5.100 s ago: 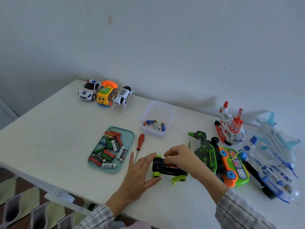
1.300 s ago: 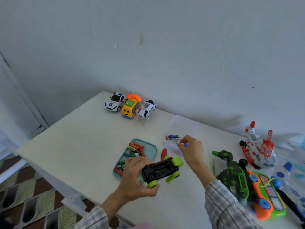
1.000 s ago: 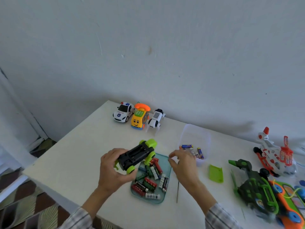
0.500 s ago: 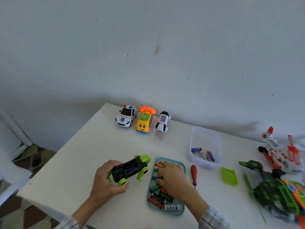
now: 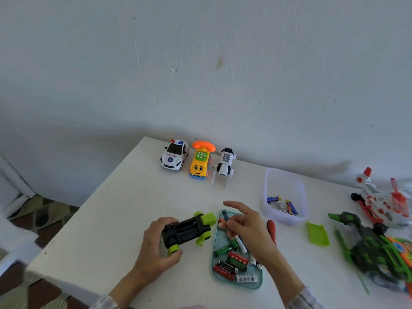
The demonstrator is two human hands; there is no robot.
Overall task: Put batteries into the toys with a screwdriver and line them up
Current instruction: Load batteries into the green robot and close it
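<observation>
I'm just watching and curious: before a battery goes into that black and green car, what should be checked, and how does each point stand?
1. Car held steady: ok, the left hand grips the black and green car upside down.
2. Battery bay open: ok, the green cover lies apart on the table.
3. Bay empty: cannot tell.
4. Battery in hand: ok, the right hand pinches a battery over the teal tray.
5. Battery polarity: cannot tell.
6. Screwdriver within reach: ok, the red-handled screwdriver lies beside the tray.

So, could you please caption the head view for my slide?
Left hand holds upturned toy car; right hand picks a battery from the tray.
</observation>
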